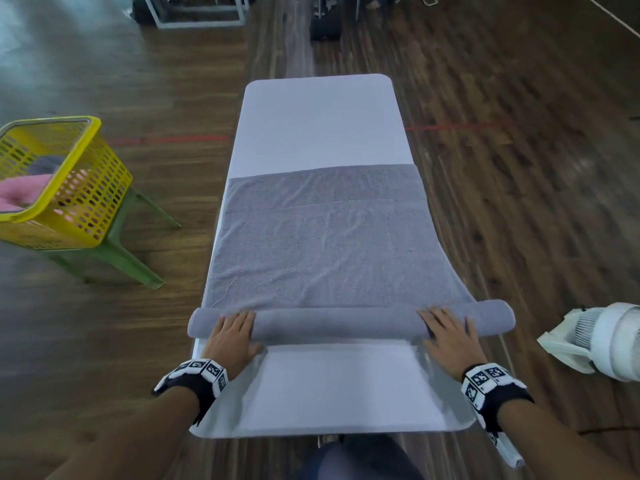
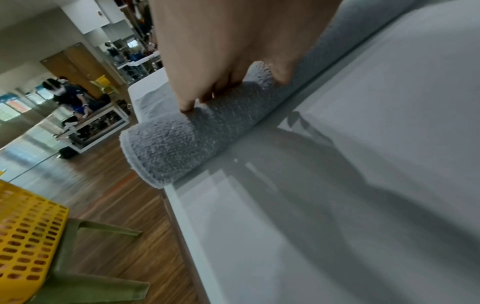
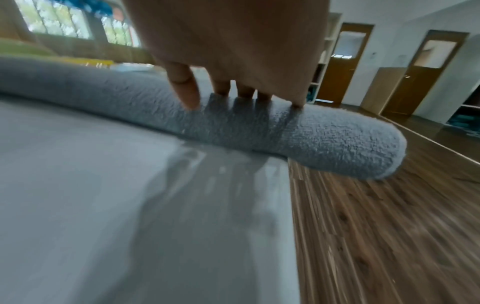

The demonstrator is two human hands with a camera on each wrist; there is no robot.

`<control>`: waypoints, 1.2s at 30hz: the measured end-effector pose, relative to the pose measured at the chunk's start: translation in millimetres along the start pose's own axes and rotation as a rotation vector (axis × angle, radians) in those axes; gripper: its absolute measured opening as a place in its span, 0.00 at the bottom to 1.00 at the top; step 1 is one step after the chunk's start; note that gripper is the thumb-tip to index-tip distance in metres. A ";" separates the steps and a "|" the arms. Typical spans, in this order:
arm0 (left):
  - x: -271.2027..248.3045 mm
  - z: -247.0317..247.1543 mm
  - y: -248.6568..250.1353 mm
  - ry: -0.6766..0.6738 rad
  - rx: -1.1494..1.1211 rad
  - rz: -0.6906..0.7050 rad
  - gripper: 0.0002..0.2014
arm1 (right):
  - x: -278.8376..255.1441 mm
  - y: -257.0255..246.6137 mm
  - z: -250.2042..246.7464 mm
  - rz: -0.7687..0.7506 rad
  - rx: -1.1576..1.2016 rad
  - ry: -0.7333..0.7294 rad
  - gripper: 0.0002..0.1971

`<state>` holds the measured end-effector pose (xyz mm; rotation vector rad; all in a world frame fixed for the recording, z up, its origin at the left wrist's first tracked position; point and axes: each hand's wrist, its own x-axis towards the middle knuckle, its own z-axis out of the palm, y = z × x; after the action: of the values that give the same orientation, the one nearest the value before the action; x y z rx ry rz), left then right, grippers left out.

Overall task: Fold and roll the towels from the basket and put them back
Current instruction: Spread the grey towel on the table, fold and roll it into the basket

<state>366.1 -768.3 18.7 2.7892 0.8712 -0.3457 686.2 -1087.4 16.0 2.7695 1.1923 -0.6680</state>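
A grey towel (image 1: 322, 237) lies flat along the white table (image 1: 322, 119), its near end wound into a roll (image 1: 339, 322) that spans the table's width and sticks out past both side edges. My left hand (image 1: 232, 336) presses flat on the roll's left part (image 2: 182, 139), fingers (image 2: 187, 105) straight over its top. My right hand (image 1: 446, 332) lies the same way on the roll's right part (image 3: 324, 139), fingers (image 3: 187, 90) spread on the terry. The yellow basket (image 1: 86, 188) stands to the left on a green stool, with a pink towel (image 1: 17, 195) inside.
A green stool (image 1: 128, 258) carries the basket over the wooden floor. A white fan (image 1: 602, 341) stands close to the table's right near corner. The left wrist view shows a person (image 2: 70, 96) seated at a far table. Bare table (image 1: 339, 389) lies between the roll and me.
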 end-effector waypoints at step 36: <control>-43.8 9.8 -16.2 0.111 -0.009 -0.076 0.27 | -12.3 -3.8 -8.8 0.039 0.012 0.114 0.29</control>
<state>320.2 -781.1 19.7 2.7954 1.0023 -0.1998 679.3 -1091.2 29.5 2.8680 1.1529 -0.5220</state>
